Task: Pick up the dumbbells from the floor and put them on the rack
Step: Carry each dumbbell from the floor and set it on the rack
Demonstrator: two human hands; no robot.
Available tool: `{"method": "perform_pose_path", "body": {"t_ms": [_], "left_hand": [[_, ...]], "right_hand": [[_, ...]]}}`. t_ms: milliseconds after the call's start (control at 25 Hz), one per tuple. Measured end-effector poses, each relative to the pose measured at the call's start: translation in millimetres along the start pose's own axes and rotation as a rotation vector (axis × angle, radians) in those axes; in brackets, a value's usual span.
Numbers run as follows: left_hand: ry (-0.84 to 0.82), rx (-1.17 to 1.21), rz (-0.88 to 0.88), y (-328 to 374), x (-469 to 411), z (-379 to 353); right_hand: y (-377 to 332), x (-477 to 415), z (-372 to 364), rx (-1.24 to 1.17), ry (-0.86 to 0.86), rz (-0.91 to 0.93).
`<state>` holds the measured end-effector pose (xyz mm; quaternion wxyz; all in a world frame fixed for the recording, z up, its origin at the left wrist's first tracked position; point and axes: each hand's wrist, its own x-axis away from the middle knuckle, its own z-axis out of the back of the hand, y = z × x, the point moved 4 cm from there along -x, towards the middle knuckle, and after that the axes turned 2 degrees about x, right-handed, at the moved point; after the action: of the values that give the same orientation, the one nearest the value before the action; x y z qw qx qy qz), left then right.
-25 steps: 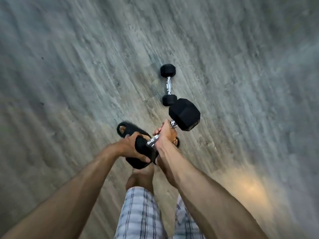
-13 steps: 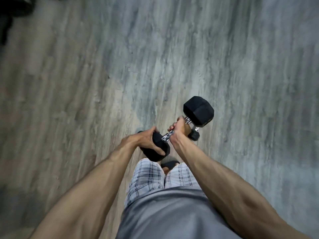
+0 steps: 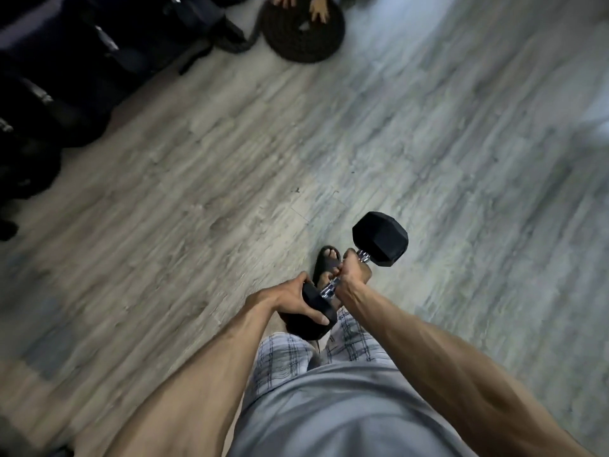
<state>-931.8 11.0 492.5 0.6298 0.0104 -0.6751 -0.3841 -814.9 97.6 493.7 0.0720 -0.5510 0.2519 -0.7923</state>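
Looks heavy and rigid to me, this dumbbell held up off the floor in front of the shorts: right hand wrapped round the chrome handle, left hand cupping the near rubber head, which I'd keep supporting.

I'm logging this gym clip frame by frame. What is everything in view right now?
dumbbell: one, black heads with chrome handle, held in both hands above the floor
rope coil: one, black, on the floor at top centre
dark equipment: blurred, count unclear, black, top left
floor: one, grey wood-look planks
sandal: one seen, black, below the dumbbell
shorts: one, plaid
shirt: one, grey
left hand: on the near head
right hand: around the handle
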Motion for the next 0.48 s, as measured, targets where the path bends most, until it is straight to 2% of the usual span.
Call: {"method": "perform_pose_path", "body": {"t_ms": [160,320,480], "left_hand": [[0.074,0.089,0.006,2.5,-12.5,66.2],[0.109,0.137,0.046,13.3,-33.3,140.6],[0.145,0.196,0.101,31.9,-44.8,216.9]], "right_hand": [[-35.5,2.1,-76.5,0.105,-0.130,0.000],[-79.0,-4.9,-152.1,0.169,-0.118,0.033],[-128.7,-0.4,-231.6,0.224,-0.190,0.048]]}}
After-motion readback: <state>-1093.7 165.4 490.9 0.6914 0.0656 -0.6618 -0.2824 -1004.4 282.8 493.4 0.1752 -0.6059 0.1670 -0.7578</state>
